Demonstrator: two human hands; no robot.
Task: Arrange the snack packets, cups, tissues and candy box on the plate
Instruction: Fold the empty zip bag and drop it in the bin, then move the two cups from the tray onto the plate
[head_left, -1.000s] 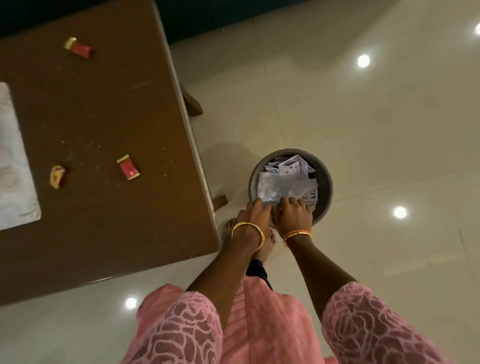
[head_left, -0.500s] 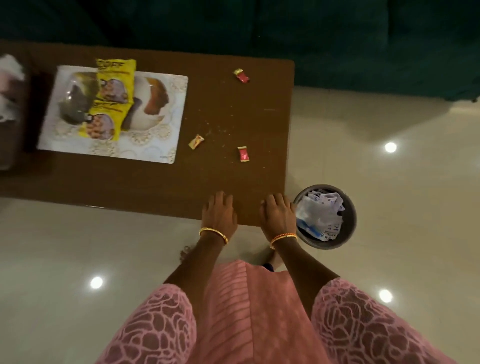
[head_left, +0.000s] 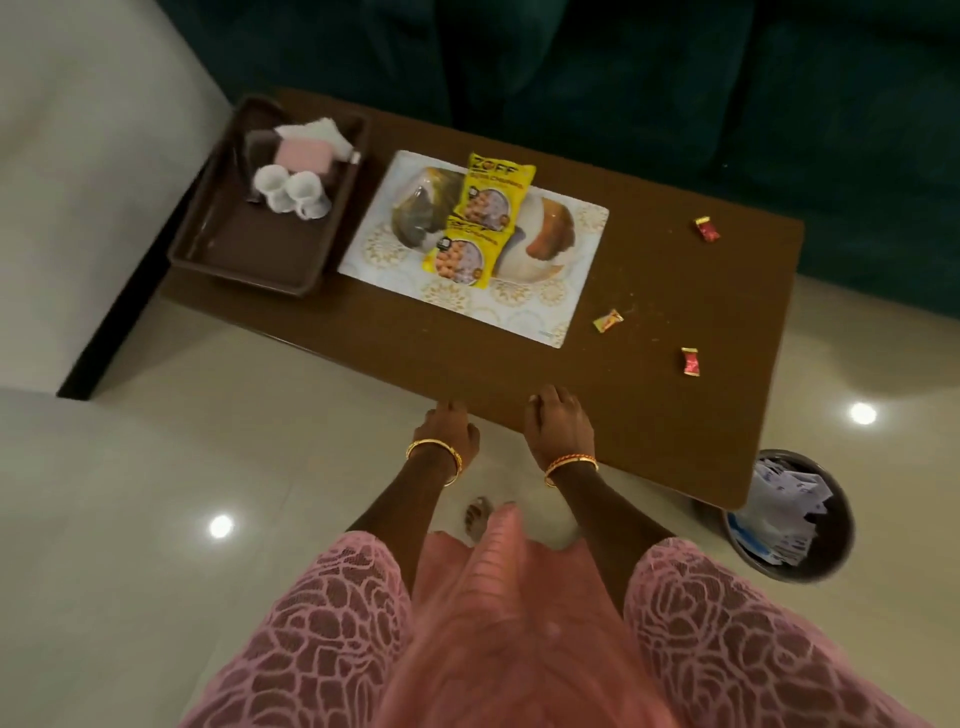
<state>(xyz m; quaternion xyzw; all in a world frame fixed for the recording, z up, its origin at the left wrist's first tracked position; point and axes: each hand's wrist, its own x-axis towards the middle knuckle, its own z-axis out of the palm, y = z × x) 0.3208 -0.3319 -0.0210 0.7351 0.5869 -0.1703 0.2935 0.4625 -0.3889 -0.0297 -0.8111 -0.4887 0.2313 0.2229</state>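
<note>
Both hands are hovering at the near edge of the table (head_left: 649, 415) in the lower middle of the frame, holding nothing: the left hand (head_left: 451, 431) is hanging with loosely curled fingers just off the edge, and the right hand (head_left: 561, 423) is lying with relaxed fingers over the tabletop. The two yellow snack packets (head_left: 478, 218) are lying overlapped on the patterned mat (head_left: 571, 291) at the centre of the frame, their long axes running from upper right down to lower left, printed tops pointing toward the upper edge. The cups (head_left: 291, 192), the white tissues (head_left: 317, 132) and the pink candy box (head_left: 304, 156) are sitting crowded together in the far end of the brown tray (head_left: 244, 260) at the upper left. Three loose candies (head_left: 690, 361) are lying scattered on the right of the table. The risk, as I judge it, is that a reach across to the tray is likely to drag a sleeve over the packets and slide them off the mat, or tip the cups, which are already lying tilted against each other. The candies near the table's right end could be brushed off toward the bin (head_left: 789, 519) at the lower right.
</note>
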